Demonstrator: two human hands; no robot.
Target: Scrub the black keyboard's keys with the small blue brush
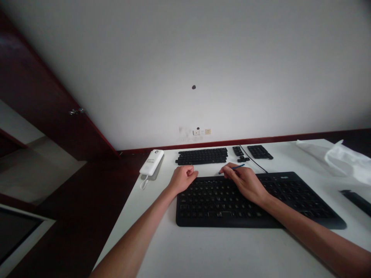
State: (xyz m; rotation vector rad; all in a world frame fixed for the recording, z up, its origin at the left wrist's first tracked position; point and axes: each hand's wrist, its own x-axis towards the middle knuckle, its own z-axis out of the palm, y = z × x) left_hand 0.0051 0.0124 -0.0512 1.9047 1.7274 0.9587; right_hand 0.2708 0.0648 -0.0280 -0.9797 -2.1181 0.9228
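A black keyboard [232,222] lies on the white table, its key sockets bare of caps over most of the visible field. At its far left corner rests my left hand [182,179], fingers curled into a fist with the thumb alongside; nothing shows in it. My right hand [245,183] is over the keyboard's upper middle, pinching a thin blue stick [239,166]. One end of the stick points left past the fingertips, near the keyboard's far edge. Removed keycaps [203,156] stand in rows behind the keyboard, with a number-pad group [260,151] farther right.
A white power bank [152,163] with a looped strap lies at the table's left edge. On the right are a white plastic bag [348,160] and a long black piece [356,201]. A cable [255,159] runs back from the keyboard toward the wall.
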